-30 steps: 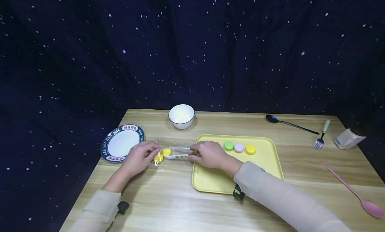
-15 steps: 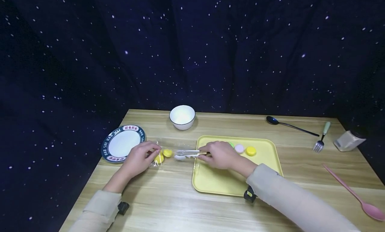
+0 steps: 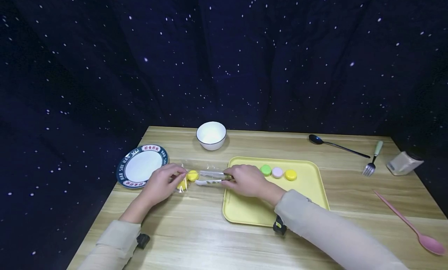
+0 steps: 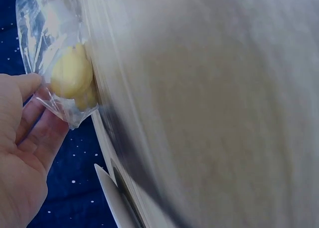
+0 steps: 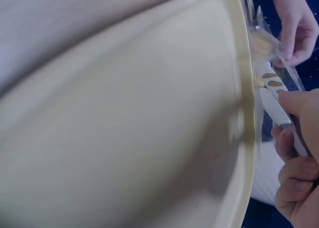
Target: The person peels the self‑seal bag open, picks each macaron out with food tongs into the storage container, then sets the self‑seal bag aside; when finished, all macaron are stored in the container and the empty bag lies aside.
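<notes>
My left hand (image 3: pixel 161 185) pinches the closed end of a clear plastic bag (image 4: pixel 37 36) between thumb and fingers. Inside are yellow macarons; one yellow macaron (image 3: pixel 193 176) lies a little right of the fingertips, and another yellow macaron (image 3: pixel 182 184) sits right beside them. White tongs (image 3: pixel 209 182) are gripped by my right hand (image 3: pixel 246 180) over the left side of the tray. Their two arms stand apart, tips near the right-hand macaron, with film around them in the right wrist view. Nothing shows between the tips.
The yellow tray (image 3: pixel 252 217) bears a green macaron (image 3: pixel 265 170), a lilac macaron (image 3: pixel 277 172) and a yellow macaron (image 3: pixel 291 175). Around stand a plate (image 3: pixel 141 167), a bowl (image 3: pixel 211 135) and a jar (image 3: pixel 404 163). A black spoon (image 3: pixel 336 145), fork (image 3: pixel 373 158) and pink spoon (image 3: pixel 411 227) lie rightward.
My right hand drew the tongs rightward from the macarons, then moved them back left, and their arms spread again. My left hand keeps its pinch on the bag.
</notes>
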`<state>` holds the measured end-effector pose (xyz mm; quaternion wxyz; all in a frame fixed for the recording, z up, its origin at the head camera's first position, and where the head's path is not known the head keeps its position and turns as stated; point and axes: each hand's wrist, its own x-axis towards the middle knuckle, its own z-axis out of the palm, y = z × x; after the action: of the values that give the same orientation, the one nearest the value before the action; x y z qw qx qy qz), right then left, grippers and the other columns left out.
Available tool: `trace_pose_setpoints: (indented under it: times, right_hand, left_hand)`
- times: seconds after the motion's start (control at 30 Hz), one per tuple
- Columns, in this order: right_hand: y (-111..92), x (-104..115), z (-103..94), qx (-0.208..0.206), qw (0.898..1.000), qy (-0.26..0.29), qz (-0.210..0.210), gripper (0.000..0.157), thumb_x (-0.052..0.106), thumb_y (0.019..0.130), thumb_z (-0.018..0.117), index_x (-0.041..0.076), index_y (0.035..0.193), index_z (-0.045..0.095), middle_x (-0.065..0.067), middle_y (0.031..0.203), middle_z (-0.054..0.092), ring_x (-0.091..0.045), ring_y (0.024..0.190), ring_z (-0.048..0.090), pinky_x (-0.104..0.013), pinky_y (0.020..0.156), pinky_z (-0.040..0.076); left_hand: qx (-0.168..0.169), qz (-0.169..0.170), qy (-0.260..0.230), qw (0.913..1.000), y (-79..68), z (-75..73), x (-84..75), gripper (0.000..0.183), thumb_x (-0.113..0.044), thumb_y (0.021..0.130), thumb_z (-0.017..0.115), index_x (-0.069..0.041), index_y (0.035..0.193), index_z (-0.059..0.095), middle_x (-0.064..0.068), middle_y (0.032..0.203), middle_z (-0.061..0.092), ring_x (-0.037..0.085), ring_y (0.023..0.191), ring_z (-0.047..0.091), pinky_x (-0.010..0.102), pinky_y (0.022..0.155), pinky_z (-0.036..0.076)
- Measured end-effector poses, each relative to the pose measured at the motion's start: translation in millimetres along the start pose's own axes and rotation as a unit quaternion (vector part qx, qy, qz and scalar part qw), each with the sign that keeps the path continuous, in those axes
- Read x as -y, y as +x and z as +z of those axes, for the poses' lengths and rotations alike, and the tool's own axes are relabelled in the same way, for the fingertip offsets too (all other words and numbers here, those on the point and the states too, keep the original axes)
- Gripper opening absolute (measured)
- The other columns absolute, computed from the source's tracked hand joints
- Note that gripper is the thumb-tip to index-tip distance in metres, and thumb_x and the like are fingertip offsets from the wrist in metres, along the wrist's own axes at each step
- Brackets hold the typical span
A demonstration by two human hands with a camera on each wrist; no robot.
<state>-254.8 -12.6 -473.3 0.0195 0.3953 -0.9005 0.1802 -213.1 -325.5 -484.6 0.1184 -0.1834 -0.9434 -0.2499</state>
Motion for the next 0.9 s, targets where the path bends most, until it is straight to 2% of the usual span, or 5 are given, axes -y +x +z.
trace_pose_setpoints:
  times: [0.2,0.37,0.5,0.6,0.9]
  right_hand:
    - [11,7,5.7,0.004,1.0,0.003,0.001,0.025,0.046,0.091,0.059,0.027,0.076,0.055,0.012,0.063,0.048,-0.008,0.057,0.048,-0.026,0.044,0.039]
    - [7,6,1.8,-0.003,1.0,-0.005,-0.007,0.021,0.046,0.091,0.061,0.027,0.081,0.059,0.014,0.069,0.052,-0.007,0.059,0.049,-0.026,0.044,0.04]
    - [-1,3,-5.8,-0.004,1.0,-0.012,-0.009,0.025,0.045,0.092,0.06,0.024,0.102,0.07,0.013,0.074,0.056,-0.005,0.058,0.049,-0.025,0.044,0.04]
    - [-8,0,-11.4,-0.004,1.0,-0.008,-0.01,0.032,0.042,0.092,0.06,0.023,0.116,0.069,0.012,0.076,0.058,-0.005,0.056,0.048,-0.024,0.043,0.04]
    - [-2,0,-3.0,0.01,1.0,0.008,-0.015,0.028,0.047,0.09,0.062,0.024,0.105,0.07,0.013,0.073,0.057,-0.007,0.06,0.05,-0.026,0.045,0.041]
  left_hand:
    - [-0.002,0.004,-0.002,1.0,-0.1,0.0,-0.8,0.012,-0.025,0.092,0.065,-0.019,0.101,0.07,-0.009,0.108,0.064,0.008,0.094,0.06,0.029,0.078,0.054]
    - [-0.005,0.005,-0.003,1.0,-1.0,-1.0,-0.2,0.011,-0.023,0.092,0.065,-0.018,0.1,0.07,-0.007,0.108,0.064,0.009,0.093,0.06,0.032,0.078,0.054]
    - [-0.005,0.002,0.004,1.0,-1.8,-1.3,0.8,0.01,-0.025,0.092,0.066,-0.02,0.1,0.07,-0.007,0.108,0.064,0.008,0.091,0.06,0.032,0.079,0.053]
    - [-0.003,-0.002,0.008,1.0,-2.1,-1.7,1.8,0.01,-0.026,0.092,0.065,-0.022,0.1,0.07,-0.009,0.108,0.064,0.007,0.092,0.059,0.031,0.079,0.053]
    - [0.002,0.002,0.004,1.0,-1.2,-1.9,1.1,0.01,-0.025,0.092,0.065,-0.021,0.099,0.07,-0.01,0.106,0.064,0.007,0.092,0.059,0.032,0.08,0.053]
